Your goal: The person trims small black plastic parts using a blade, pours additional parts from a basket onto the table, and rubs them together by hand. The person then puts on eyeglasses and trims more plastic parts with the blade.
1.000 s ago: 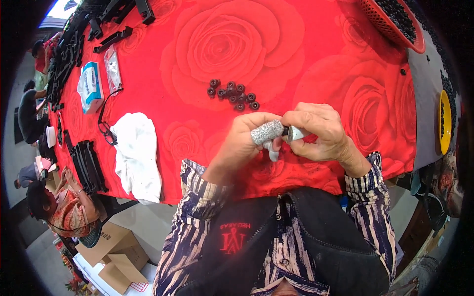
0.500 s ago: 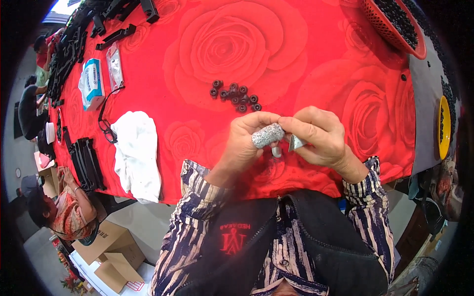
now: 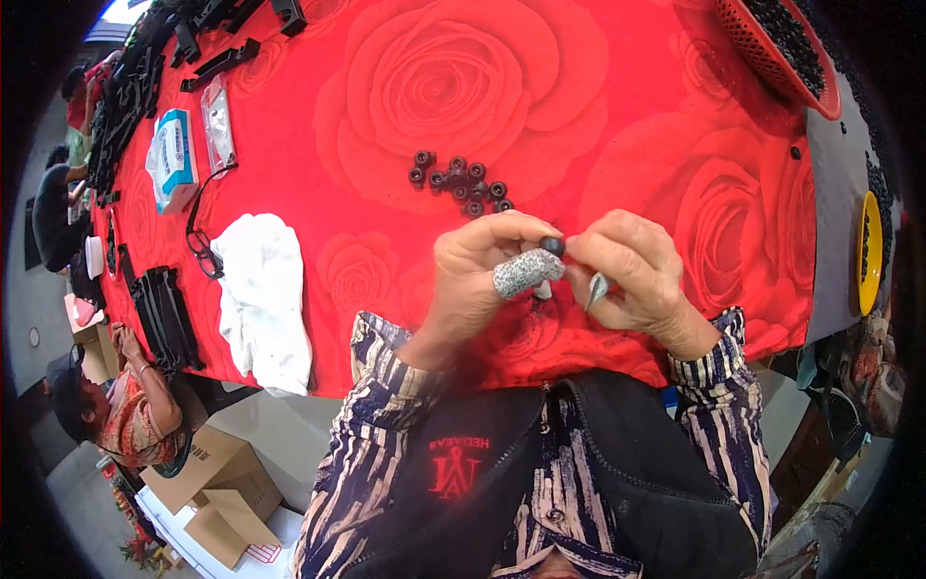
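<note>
My left hand (image 3: pixel 475 261) pinches a small round black part (image 3: pixel 552 245) between its forefinger and thumb. The thumb wears a speckled grey finger sleeve (image 3: pixel 522 274). Close beside it, my right hand (image 3: pixel 632 275) is closed, with its fingertips at the black part. A small silver pointed blade (image 3: pixel 597 288) sticks out from under the right fingers; its other end is hidden in the hand. Just beyond my hands, a loose cluster of small black ring-like parts (image 3: pixel 458 179) lies on the red rose-patterned tablecloth (image 3: pixel 386 106).
To the left lie a white cloth (image 3: pixel 262 299), eyeglasses (image 3: pixel 205 253), a tissue pack (image 3: pixel 175 159) and black bars (image 3: pixel 166 318). A red basket (image 3: pixel 828 96) of small black parts stands far right, above a yellow tray (image 3: pixel 869 253). Another person (image 3: pixel 140 410) sits at the left.
The black part now shows between my left fingertips. My right hand has shifted slightly right, and the silver blade in it has turned to point more downward.
</note>
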`<action>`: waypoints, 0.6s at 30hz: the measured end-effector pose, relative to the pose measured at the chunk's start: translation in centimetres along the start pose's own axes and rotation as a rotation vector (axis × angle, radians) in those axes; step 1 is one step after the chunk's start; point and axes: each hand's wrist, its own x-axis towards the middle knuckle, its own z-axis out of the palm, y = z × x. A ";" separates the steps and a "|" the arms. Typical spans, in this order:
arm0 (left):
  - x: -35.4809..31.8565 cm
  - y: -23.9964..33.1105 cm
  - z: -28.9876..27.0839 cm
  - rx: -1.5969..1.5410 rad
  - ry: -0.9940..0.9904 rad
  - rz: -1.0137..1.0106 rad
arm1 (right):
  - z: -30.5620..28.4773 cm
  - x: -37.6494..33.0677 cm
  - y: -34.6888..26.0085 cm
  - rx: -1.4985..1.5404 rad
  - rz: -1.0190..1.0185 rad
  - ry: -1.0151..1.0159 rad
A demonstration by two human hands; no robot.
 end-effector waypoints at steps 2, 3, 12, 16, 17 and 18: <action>0.0 0.0 0.0 -0.008 -0.022 0.011 | -0.3 0.3 -0.2 -0.012 0.055 -0.003; -0.1 0.1 -0.1 0.021 -0.029 0.015 | -0.4 0.4 -0.1 0.079 0.131 -0.028; -0.3 0.1 -0.1 0.057 -0.015 0.000 | -1.7 0.6 0.2 0.415 0.440 -0.241; -0.2 0.1 0.1 0.055 0.001 -0.006 | -1.5 0.8 0.1 0.334 0.472 -0.276; -0.2 0.1 0.0 0.055 -0.001 -0.008 | -1.4 0.8 0.2 0.315 0.440 -0.262; -0.2 0.0 0.0 0.067 0.001 -0.001 | -1.3 0.7 0.3 0.314 0.441 -0.260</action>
